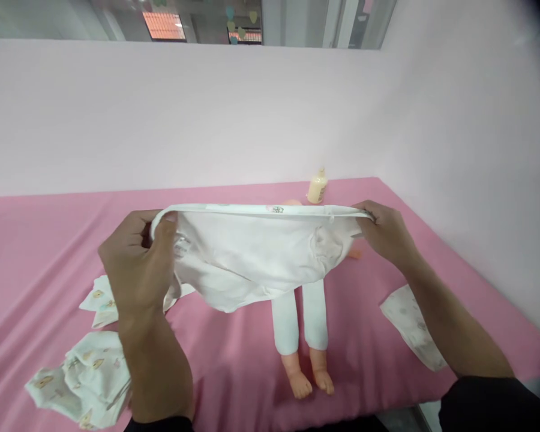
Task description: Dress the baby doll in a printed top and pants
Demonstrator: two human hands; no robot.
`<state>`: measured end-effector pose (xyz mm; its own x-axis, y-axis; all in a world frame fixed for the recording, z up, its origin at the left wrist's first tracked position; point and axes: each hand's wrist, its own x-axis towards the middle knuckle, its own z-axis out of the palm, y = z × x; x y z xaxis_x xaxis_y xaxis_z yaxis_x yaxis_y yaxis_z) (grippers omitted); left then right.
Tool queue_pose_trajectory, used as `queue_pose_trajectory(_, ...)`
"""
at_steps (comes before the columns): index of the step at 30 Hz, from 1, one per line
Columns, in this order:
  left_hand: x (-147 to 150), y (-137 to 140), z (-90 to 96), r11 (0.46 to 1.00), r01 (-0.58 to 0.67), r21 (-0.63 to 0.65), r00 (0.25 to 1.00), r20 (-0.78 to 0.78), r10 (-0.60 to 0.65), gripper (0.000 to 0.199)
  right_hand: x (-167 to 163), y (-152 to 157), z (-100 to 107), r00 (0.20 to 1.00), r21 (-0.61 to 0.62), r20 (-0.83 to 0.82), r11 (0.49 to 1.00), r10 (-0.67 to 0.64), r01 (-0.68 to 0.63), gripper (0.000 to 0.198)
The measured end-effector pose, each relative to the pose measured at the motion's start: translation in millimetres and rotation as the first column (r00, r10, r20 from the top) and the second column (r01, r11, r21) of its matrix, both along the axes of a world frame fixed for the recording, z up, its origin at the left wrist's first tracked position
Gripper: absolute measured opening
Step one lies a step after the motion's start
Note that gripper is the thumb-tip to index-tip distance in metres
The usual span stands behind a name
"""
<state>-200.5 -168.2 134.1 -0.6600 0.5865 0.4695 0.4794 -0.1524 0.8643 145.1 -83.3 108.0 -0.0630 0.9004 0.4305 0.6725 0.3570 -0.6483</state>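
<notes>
A soft white fabric garment with a small printed motif on its upper edge is held stretched above the middle of the pink-sheeted surface. Its left end is pinched between thumb and fingers by the left hand; its right end is likewise pinched by the right hand. The lower part is left hanging in loose folds.

Behind it, a plastic doll in white leggings is seen lying with bare feet toward the near edge; its trunk is hidden, and contact with the garment cannot be confirmed.

To the left, a crumpled white printed cloth is noted near, with a smaller white printed piece beyond it. At right, a flat white patterned cloth is partly covered by the right forearm. A pale yellow pump bottle is placed at the far side, before the plain whitish wall.
</notes>
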Motion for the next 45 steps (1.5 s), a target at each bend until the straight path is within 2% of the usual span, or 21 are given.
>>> queue_pose_trajectory(3,-7,15,-15.4,0.985,0.137,-0.104,0.979,-0.137,-0.151,0.026,-11,-9,23,0.968,-0.136,-0.234,0.983,0.090,-0.124,0.024)
queue_pose_trajectory(6,14,16,-23.1,0.969,0.200,-0.147,0.897,-0.370,-0.242,0.048,-34,-16,46,0.904,-0.131,-0.394,0.963,0.166,-0.234,0.019)
queue_pose_trajectory(8,42,4,-23.1,0.943,0.264,-0.202,0.839,-0.434,-0.328,0.036,-52,-20,60,0.858,-0.118,-0.455,0.939,0.240,-0.325,0.016)
queue_pose_trajectory(9,57,-5,-22.6,0.892,0.346,-0.291,0.802,-0.403,-0.442,0.028,-61,-21,65,0.841,-0.114,-0.463,0.922,0.281,-0.371,0.015)
queue_pose_trajectory(11,83,-20,-22.9,0.701,0.522,-0.486,0.637,-0.326,-0.699,0.023,-79,-24,73,0.813,-0.095,-0.455,0.888,0.363,-0.450,0.016)
queue_pose_trajectory(12,93,-25,-24.1,0.680,0.528,-0.508,0.607,-0.333,-0.721,0.029,-86,-25,76,0.801,-0.084,-0.443,0.871,0.402,-0.483,0.017)
queue_pose_trajectory(14,103,-27,-28.1,0.713,0.481,-0.510,0.623,-0.373,-0.687,0.037,-99,-27,80,0.779,-0.062,-0.417,0.840,0.468,-0.538,0.020)
queue_pose_trajectory(15,103,-25,-30.1,0.755,0.435,-0.491,0.655,-0.403,-0.639,0.037,-104,-28,81,0.770,-0.051,-0.404,0.828,0.494,-0.559,0.021)
queue_pose_trajectory(18,93,-16,-32.0,0.842,0.333,-0.423,0.724,-0.457,-0.516,0.022,-113,-27,83,0.754,-0.017,-0.371,0.808,0.542,-0.590,0.022)
queue_pose_trajectory(19,87,-14,-31.0,0.838,0.351,-0.418,0.726,-0.443,-0.526,0.016,-115,-25,84,0.751,-0.008,-0.361,0.804,0.552,-0.595,0.022)
queue_pose_trajectory(20,82,-13,-29.4,0.804,0.404,-0.436,0.717,-0.395,-0.575,0.016,-116,-23,84,0.747,-0.001,-0.350,0.798,0.564,-0.603,0.023)
queue_pose_trajectory(22,74,-13,-26.2,0.672,0.573,-0.469,0.677,-0.191,-0.711,0.029,-118,-20,81,0.726,0.021,-0.315,0.769,0.611,-0.639,0.029)
queue_pose_trajectory(24,68,-12,-24.2,0.590,0.721,-0.365,0.653,0.073,-0.754,0.036,-119,-19,75,0.696,0.065,-0.253,0.729,0.672,-0.681,0.039)
queue_pose_trajectory(26,65,-10,-22.6,0.619,0.774,-0.130,0.628,0.279,-0.726,0.030,-118,-26,64,0.708,0.127,-0.186,0.732,0.681,-0.670,0.047)
queue_pose_trajectory(27,64,-8,-21.3,0.654,0.757,0.010,0.612,0.341,-0.714,0.026,-116,-34,56,0.744,0.159,-0.161,0.761,0.649,-0.629,0.047)
queue_pose_trajectory(30,62,-4,-14.8,0.727,0.597,0.338,0.597,0.418,-0.685,0.012,-112,-67,27,0.881,0.283,-0.089,0.860,0.465,-0.425,0.044)
queue_pose_trajectory(32,59,-6,-10.7,0.739,0.513,0.438,0.592,0.443,-0.673,0.010,-110,-91,4,0.923,0.398,-0.022,0.850,0.385,-0.345,0.046)
queue_pose_trajectory(35,55,-17,-9.9,0.695,0.514,0.503,0.549,0.429,-0.717,0.007,-117,-114,-24,0.935,0.440,0.006,0.839,0.353,-0.320,0.061)
queue_pose_trajectory(38,52,-31,-12.7,0.684,0.529,0.503,0.569,0.388,-0.725,0.014,-130,-115,-36,0.934,0.295,-0.061,0.901,0.351,-0.319,0.058)
queue_pose_trajectory(41,49,-43,-9.7,0.757,0.492,0.430,0.656,0.389,-0.647,0.034,-137,-103,-35,0.918,0.139,-0.137,0.925,0.373,-0.355,0.030)
queue_pose_trajectory(45,42,-51,4.6,0.825,0.391,0.408,0.720,0.422,-0.550,0.046,-129,-83,-25,0.920,0.128,-0.198,0.940,0.338,-0.318,0.017)
